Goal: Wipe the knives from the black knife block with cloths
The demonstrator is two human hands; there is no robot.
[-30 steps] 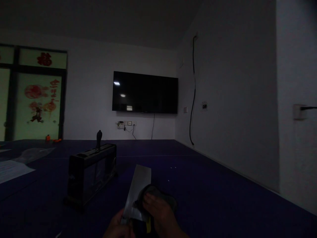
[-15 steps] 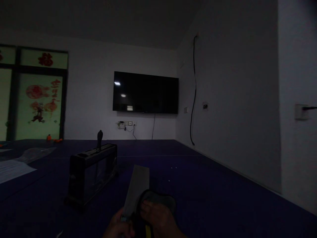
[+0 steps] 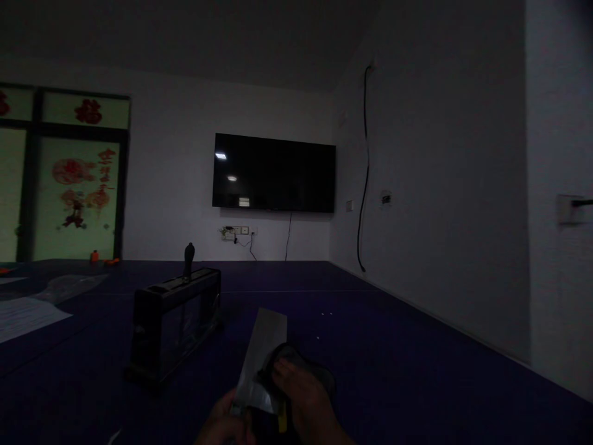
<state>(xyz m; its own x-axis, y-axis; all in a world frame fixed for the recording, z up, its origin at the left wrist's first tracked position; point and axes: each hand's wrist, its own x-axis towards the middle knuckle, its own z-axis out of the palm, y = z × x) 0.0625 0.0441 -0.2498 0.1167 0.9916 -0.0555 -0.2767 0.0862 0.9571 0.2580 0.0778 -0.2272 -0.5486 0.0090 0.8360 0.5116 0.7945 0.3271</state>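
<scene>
Head cam: L hand [image 3: 227, 425] closed round handle end of knife [image 3: 265, 334], near ctr over worktop [image 3: 393, 364]; R hand [image 3: 304, 395], fingers together, presses grey cloth [image 3: 296, 355] on its R side. Vs 0.5 s ago, cloth farther up knife, lower face bare again: prob. mid-wipe. Far L: red 福 sign [image 3: 88, 112], legible; smaller chars [image 3: 106, 165], print on paper [image 3: 34, 316] too blurry.

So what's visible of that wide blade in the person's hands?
The blade is broad, flat, near-rectangular, grey and metal-looking, shinier toward its near end. It points forward over the purple table. The left fingers hold its near end, mostly hiding what they grip. The right fingers press a dark cloth against it.
</scene>
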